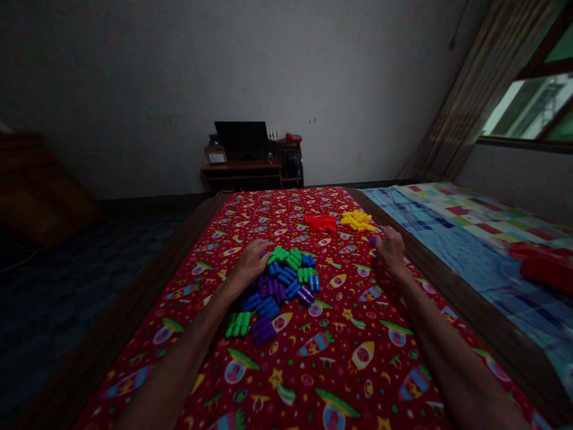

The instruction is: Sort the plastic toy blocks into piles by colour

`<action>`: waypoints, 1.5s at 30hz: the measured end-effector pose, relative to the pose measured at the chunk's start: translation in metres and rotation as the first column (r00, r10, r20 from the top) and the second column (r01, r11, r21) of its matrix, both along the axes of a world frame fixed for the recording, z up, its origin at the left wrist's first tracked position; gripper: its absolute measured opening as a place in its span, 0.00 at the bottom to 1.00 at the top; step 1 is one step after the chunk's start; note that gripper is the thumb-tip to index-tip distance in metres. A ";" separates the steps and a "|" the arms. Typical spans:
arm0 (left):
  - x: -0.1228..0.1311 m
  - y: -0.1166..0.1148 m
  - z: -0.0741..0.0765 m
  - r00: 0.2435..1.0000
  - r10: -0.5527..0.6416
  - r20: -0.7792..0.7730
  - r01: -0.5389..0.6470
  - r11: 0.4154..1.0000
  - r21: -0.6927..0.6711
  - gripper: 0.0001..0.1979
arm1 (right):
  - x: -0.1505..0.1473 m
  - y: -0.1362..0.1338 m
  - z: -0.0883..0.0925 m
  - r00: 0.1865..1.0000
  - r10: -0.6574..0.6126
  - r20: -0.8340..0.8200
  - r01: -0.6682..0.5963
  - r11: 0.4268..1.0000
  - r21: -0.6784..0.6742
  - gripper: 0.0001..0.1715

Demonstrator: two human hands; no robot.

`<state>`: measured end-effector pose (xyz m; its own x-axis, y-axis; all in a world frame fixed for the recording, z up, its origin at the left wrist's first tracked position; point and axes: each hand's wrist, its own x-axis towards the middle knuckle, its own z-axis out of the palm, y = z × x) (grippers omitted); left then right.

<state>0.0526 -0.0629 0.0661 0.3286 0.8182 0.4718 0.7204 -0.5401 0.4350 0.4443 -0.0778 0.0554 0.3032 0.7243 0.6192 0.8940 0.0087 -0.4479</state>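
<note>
A mixed pile of green, blue and purple plastic pieces [286, 275], ribbed like joined tubes, lies on the red patterned cloth [340, 358]. At the pile's far left edge is my left hand [253, 261], its fingers curled, with a bit of purple showing between finger and thumb. My right hand [390, 248] is closed on a small purple plastic piece [372, 240], held at the cloth's right side. Just beyond that hand sits a heap of yellow pieces [358, 221]. Left of the yellow is a heap of red pieces [321, 223].
The cloth covers a long table with dark wooden edges [483, 322]. To the right is a bed with a blue checked sheet [452, 257] and a red item [546, 266]. Against the far wall, a desk [242, 167] carries a black monitor [242, 138].
</note>
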 end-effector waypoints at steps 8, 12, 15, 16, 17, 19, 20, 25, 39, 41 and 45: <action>0.040 -0.054 0.014 0.850 -0.319 -0.420 0.276 0.948 -0.162 0.09 | -0.113 -0.039 0.040 0.613 0.789 -0.048 -0.717 0.530 -0.452 0.12; 0.039 -0.059 0.010 0.828 -0.236 -0.509 0.175 0.971 -0.166 0.14 | -0.140 -0.076 0.013 0.496 0.864 0.093 -0.747 0.479 -0.461 0.12; 0.028 -0.051 0.012 0.849 -0.247 -0.468 0.157 0.962 -0.223 0.16 | -0.141 -0.086 -0.014 0.486 0.837 0.252 -0.758 0.547 -0.356 0.21; 0.024 -0.048 0.014 0.851 -0.256 -0.459 0.157 0.957 -0.244 0.16 | -0.139 -0.084 -0.017 0.479 0.838 0.262 -0.761 0.545 -0.351 0.21; 0.019 -0.046 0.017 0.850 -0.263 -0.456 0.153 0.952 -0.264 0.16 | -0.137 -0.080 -0.017 0.479 0.840 0.254 -0.758 0.542 -0.363 0.21; 0.013 -0.046 0.024 0.837 -0.279 -0.471 0.138 0.940 -0.312 0.15 | -0.129 -0.065 -0.007 0.524 0.825 0.212 -0.719 0.562 -0.409 0.18; 0.011 -0.047 0.027 0.822 -0.293 -0.487 0.129 0.931 -0.343 0.15 | -0.124 -0.057 0.002 0.567 0.801 0.190 -0.683 0.587 -0.434 0.17; 0.019 -0.062 0.031 0.741 -0.324 -0.588 0.100 0.919 -0.380 0.19 | -0.080 -0.023 0.038 0.824 0.540 0.172 -0.415 0.781 -0.467 0.20; 0.030 -0.044 0.023 0.992 -0.069 -0.105 0.033 0.951 -0.307 0.14 | -0.037 -0.013 0.028 0.956 0.291 -0.030 -0.287 0.913 -0.289 0.16; 0.037 -0.046 0.024 0.996 0.019 0.089 0.014 0.936 -0.352 0.18 | -0.072 -0.020 0.029 0.778 0.590 -0.216 -0.628 0.739 -0.245 0.18; 0.050 -0.055 0.024 0.909 0.062 0.413 0.142 0.884 -0.445 0.23 | -0.136 -0.043 0.025 0.431 0.802 -0.413 -0.902 0.382 -0.199 0.22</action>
<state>0.1028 -0.1176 0.0903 0.2293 0.9623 0.1461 0.4075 -0.2312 0.8834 0.3082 -0.1208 0.0800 -0.5243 0.8040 0.2806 0.3782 0.5151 -0.7692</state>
